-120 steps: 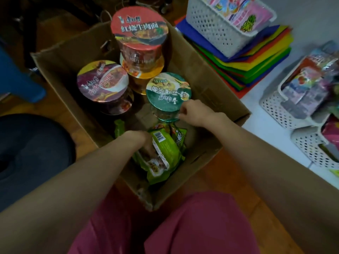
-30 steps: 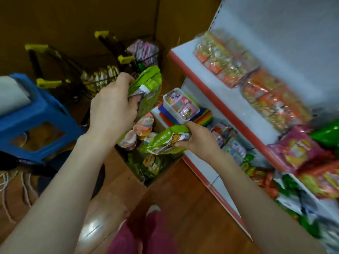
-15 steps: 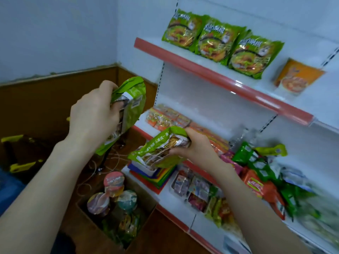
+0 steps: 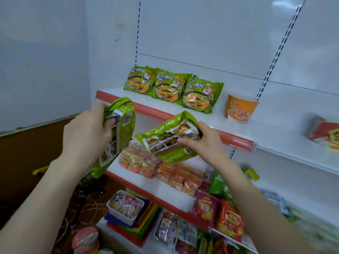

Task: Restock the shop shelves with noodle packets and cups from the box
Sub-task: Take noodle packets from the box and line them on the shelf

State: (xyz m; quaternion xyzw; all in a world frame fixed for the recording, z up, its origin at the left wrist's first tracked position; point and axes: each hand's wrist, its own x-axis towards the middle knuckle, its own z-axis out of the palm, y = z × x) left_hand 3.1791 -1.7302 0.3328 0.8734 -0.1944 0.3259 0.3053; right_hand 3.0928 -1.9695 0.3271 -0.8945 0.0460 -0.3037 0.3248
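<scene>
- While clamped in the left hand [image 4: 86, 131] and right hand [image 4: 205, 142], two green packets [image 4: 165, 142] are held just short of the top shelf [image 4: 234, 140].
- Standing packets [image 4: 169, 88] could get toppled if bumped; shelf depth can't really be judged.

We lose most of the cup [image 4: 85, 240] to the bottom edge; only its lid shows. The red packet [image 4: 323, 133] at far right is blurred and cut by the frame. Our left hand [image 4: 86, 132] covers part of the left packet [image 4: 126, 125], and our right hand [image 4: 203, 142] hides one end of the right packet [image 4: 161, 143]. The small print on both is unreadable.
</scene>
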